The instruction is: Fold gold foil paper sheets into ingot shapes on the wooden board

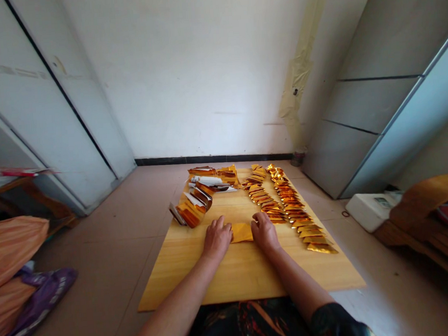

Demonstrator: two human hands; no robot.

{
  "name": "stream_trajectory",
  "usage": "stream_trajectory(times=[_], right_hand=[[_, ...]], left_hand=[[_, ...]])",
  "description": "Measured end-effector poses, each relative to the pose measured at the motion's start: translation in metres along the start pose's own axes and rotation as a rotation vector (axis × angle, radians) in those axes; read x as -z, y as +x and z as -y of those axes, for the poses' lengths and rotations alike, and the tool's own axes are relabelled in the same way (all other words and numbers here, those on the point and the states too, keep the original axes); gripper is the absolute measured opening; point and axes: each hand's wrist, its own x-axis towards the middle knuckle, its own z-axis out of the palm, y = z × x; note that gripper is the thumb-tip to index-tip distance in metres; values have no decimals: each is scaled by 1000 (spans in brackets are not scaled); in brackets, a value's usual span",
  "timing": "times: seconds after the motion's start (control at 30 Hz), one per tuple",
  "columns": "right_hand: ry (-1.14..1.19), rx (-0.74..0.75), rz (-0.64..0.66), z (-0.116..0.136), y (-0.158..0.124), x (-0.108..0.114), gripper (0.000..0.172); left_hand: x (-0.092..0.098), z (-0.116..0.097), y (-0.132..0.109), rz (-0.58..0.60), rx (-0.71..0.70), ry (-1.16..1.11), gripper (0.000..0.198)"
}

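A small folded piece of gold foil paper [242, 233] lies on the wooden board [224, 275] between my hands. My left hand [217, 236] has its curled fingers closed on the left end of the paper. At the right end, my right hand [266, 231] is closed with its fingertips on the paper. Beyond my left hand, unfolded sheets of gold and white paper [190, 211] lie in a loose fan. To the right, two overlapping rows of folded gold pieces stretch away: an inner row [262, 196] and a longer outer row [294, 209].
A white wall [203, 87] rises behind the board. White cabinets [42, 88] stand at the left, and a grey refrigerator [360, 92] at the right. Orange and purple bags [21, 284] lie on the left floor; a wooden bench [419, 216] and white box [371, 211] are at the right.
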Motion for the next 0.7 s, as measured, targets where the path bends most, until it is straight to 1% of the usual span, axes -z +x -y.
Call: stream_trajectory(times=[0.03, 0.07, 0.17, 0.2, 0.27, 0.3, 0.37, 0.5, 0.7], right_hand=[[-17, 40, -3, 2, -4, 4, 22], [-32, 114, 16, 4, -9, 7, 24], [-116, 346, 149, 15, -25, 14, 26], [-154, 400, 204, 18, -30, 15, 29], [-213, 478, 310, 21, -39, 14, 45], [-234, 472, 336, 22, -43, 13, 51], [-261, 442, 367, 21, -48, 10, 55], [-263, 401, 380, 18, -50, 9, 55], [-258, 357, 403, 21, -49, 13, 55]], left_hand=[[0, 0, 0, 0, -3, -6, 18], [0, 1, 0, 0, -7, -14, 19], [0, 2, -1, 1, -7, -31, 20], [0, 2, -1, 2, -5, -31, 20], [-1, 2, -1, -2, -2, -35, 20], [-2, 3, -1, -7, -4, -40, 20], [-3, 3, -1, -17, -12, -43, 21], [-3, 3, -1, -15, -22, -18, 22], [-2, 3, -1, -1, -31, 62, 24]])
